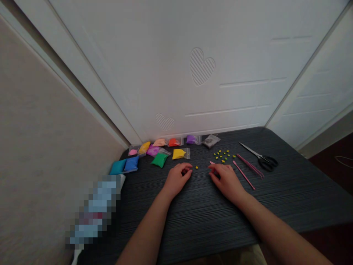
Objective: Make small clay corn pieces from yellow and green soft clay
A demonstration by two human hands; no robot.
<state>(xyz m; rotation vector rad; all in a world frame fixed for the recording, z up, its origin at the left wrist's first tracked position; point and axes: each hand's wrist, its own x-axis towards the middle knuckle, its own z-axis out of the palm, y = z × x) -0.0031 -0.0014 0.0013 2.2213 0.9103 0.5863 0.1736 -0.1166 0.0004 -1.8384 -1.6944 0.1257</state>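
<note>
On the dark table, a tiny yellow ball of clay (196, 167) lies between my two hands, touched by neither. My left hand (176, 179) rests just left of it, fingers loosely curved and thumb apart, holding nothing visible. To the right of the ball, my right hand (225, 181) rests with bent, parted fingers and appears to hold nothing. The tip of a pink tool (211, 162) shows beyond the right fingers; its remainder is hidden by the hand. Several small green-and-yellow clay pieces (224, 154) are scattered past my right hand.
Right of my right hand lie a pink modelling stick (244, 175), pink tweezers (250, 165) and black-handled scissors (260, 157). Bags of coloured clay line the back, including yellow (179, 154), green (159, 159) and blue (131, 164). A blurred package (96, 209) stands at left. A white panel (176, 73) rises behind.
</note>
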